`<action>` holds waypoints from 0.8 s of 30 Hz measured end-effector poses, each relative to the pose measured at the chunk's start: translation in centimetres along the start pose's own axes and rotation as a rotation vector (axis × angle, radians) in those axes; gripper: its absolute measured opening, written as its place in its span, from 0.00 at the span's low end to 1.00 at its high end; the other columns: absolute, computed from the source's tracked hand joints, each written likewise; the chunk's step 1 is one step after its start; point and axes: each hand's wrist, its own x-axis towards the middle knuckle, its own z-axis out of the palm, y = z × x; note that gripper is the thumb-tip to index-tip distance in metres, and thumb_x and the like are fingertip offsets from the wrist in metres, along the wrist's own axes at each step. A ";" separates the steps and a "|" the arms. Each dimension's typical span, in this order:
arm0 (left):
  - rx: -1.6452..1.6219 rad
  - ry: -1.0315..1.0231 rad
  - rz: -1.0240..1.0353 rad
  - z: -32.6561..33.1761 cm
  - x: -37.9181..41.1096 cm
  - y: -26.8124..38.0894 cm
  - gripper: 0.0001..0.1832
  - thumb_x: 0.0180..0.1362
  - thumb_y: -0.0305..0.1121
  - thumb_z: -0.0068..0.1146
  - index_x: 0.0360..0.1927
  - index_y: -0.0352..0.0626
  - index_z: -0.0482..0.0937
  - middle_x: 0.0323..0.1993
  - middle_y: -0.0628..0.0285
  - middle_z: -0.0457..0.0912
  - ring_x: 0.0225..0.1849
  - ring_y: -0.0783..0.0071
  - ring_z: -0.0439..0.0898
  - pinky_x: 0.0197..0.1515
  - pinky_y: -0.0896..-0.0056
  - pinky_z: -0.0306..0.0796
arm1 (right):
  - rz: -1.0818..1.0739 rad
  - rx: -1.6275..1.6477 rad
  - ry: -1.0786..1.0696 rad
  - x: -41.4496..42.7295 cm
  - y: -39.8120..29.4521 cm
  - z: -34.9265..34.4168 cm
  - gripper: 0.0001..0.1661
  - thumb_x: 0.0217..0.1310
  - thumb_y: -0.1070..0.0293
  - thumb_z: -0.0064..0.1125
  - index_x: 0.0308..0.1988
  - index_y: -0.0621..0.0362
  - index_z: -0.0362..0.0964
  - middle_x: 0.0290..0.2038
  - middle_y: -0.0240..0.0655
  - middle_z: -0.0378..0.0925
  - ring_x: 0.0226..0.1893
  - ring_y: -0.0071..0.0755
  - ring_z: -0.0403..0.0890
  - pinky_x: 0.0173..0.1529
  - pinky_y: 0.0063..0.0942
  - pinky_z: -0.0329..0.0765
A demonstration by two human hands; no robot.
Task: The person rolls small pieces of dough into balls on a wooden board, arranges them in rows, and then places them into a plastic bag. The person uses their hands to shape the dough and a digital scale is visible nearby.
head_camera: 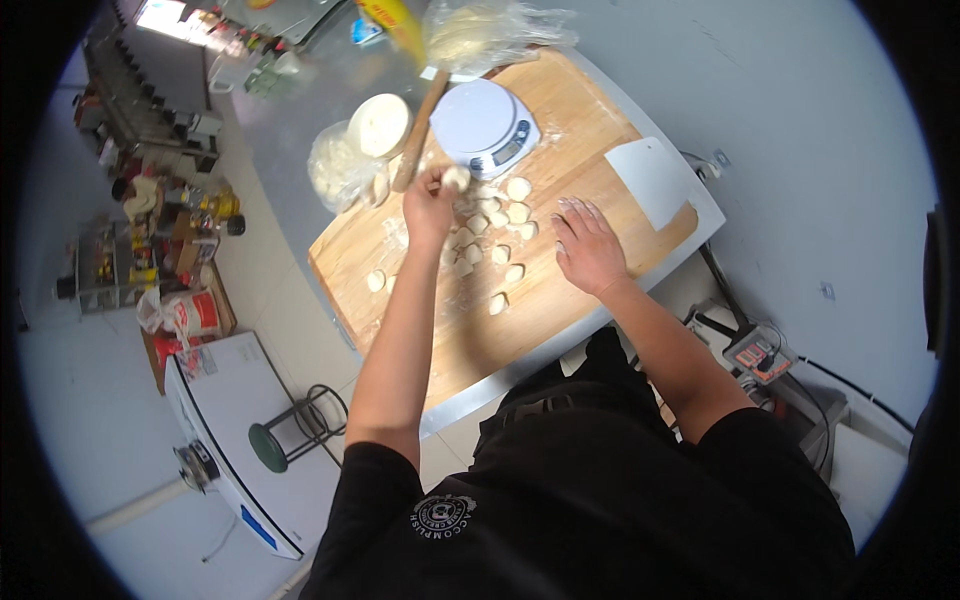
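My left hand (428, 210) pinches a small round dough piece (456, 178) just in front of the white digital kitchen scale (480, 120). Several more pale dough pieces (518, 214) lie scattered between my hands on the floured wooden board (555, 315). Part of that group is hidden behind my left wrist. My right hand (591, 247) rests palm down on the board, right of the dough, its flour-dusted fingertips slightly apart and nothing held. A wooden rolling pin (421, 131) lies beside the scale, its near end close to my left hand.
A white dough scraper (651, 181) lies at the board's right edge. Left of the rolling pin are a white bowl (380, 125) and a plastic bag of dough (336, 169). Bagged dough (472, 37) sits behind the scale. A green-seated stool (268, 448) stands on the floor at left.
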 end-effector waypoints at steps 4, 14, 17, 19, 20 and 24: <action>0.089 0.024 0.183 2.9 7.1 0.7 0.15 0.60 0.22 0.63 0.51 0.36 0.85 0.40 0.56 0.89 0.38 0.72 0.86 0.44 0.70 0.79 | 0.027 0.006 -0.004 0.1 -0.2 -0.1 0.29 0.60 0.61 0.60 0.59 0.60 0.72 0.67 0.44 0.69 0.71 0.46 0.64 0.79 0.43 0.56; 0.013 0.210 0.236 0.1 2.8 -4.1 0.14 0.64 0.24 0.57 0.52 0.32 0.84 0.45 0.54 0.87 0.45 0.68 0.85 0.51 0.67 0.77 | 0.068 0.033 -0.027 0.1 0.0 -0.4 0.29 0.60 0.62 0.61 0.60 0.60 0.71 0.67 0.44 0.69 0.71 0.46 0.64 0.79 0.42 0.56; 0.091 0.281 0.072 -1.4 -4.4 -4.9 0.14 0.70 0.28 0.56 0.52 0.28 0.82 0.45 0.56 0.86 0.45 0.73 0.83 0.49 0.71 0.77 | 0.071 0.049 -0.024 0.0 0.2 -0.3 0.29 0.60 0.62 0.61 0.60 0.60 0.71 0.67 0.44 0.69 0.72 0.46 0.64 0.79 0.42 0.56; 0.093 0.286 0.036 -2.3 -8.7 -8.3 0.18 0.72 0.31 0.55 0.57 0.27 0.79 0.53 0.51 0.83 0.53 0.67 0.82 0.57 0.67 0.76 | 0.063 0.048 -0.027 0.2 0.0 -0.5 0.30 0.59 0.62 0.62 0.60 0.60 0.71 0.67 0.45 0.69 0.71 0.46 0.64 0.79 0.43 0.56; 0.184 0.275 0.088 -2.5 -10.7 -10.0 0.20 0.72 0.31 0.54 0.61 0.28 0.76 0.57 0.49 0.81 0.59 0.64 0.80 0.63 0.65 0.73 | 0.058 0.044 -0.030 0.3 0.0 -0.6 0.30 0.59 0.62 0.62 0.60 0.61 0.71 0.67 0.45 0.69 0.71 0.46 0.64 0.79 0.43 0.56; 0.112 0.200 0.050 -1.9 -14.0 -9.4 0.19 0.72 0.29 0.52 0.62 0.27 0.75 0.62 0.43 0.78 0.64 0.53 0.77 0.68 0.59 0.69 | 0.054 0.038 -0.044 0.5 0.0 -0.8 0.30 0.58 0.64 0.62 0.59 0.61 0.71 0.66 0.46 0.69 0.71 0.48 0.65 0.78 0.44 0.57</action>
